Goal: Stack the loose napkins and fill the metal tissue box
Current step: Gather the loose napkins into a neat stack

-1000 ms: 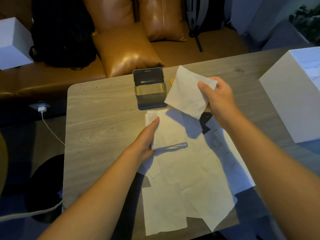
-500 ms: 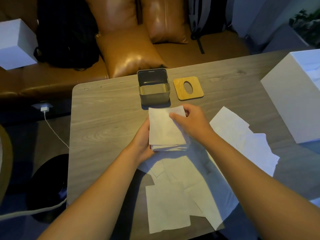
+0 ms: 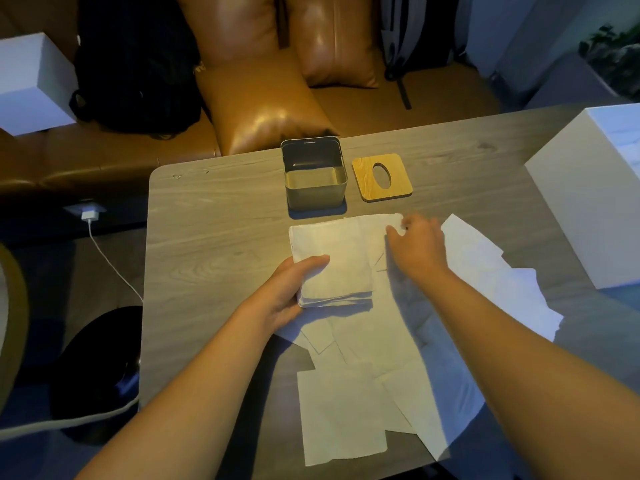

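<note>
Fingers point(image 3: 394, 233) pinch a napkin's point(image 3: 377, 226) far edge — beside the stack point(image 3: 332, 268).

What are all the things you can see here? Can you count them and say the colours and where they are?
metal tissue box: 1, grey-gold, open, far middle of the table
wooden lid: 1, light brown with an oval hole, flat on the table right of the box
napkin stack: 1, white, just in front of the box
loose napkins: many, too overlapped to count, white, spread near and right of the stack
table: 1, grey wood grain
white boxes: 2, one on the table's right edge, one far left on the sofa
sofa: 1, tan leather, behind the table
black bag: 1, on the sofa
charger and cable: 1, white, on the floor at left
hands: 2; left hand holds the stack's left edge, right hand pinches a napkin beside the stack
</note>
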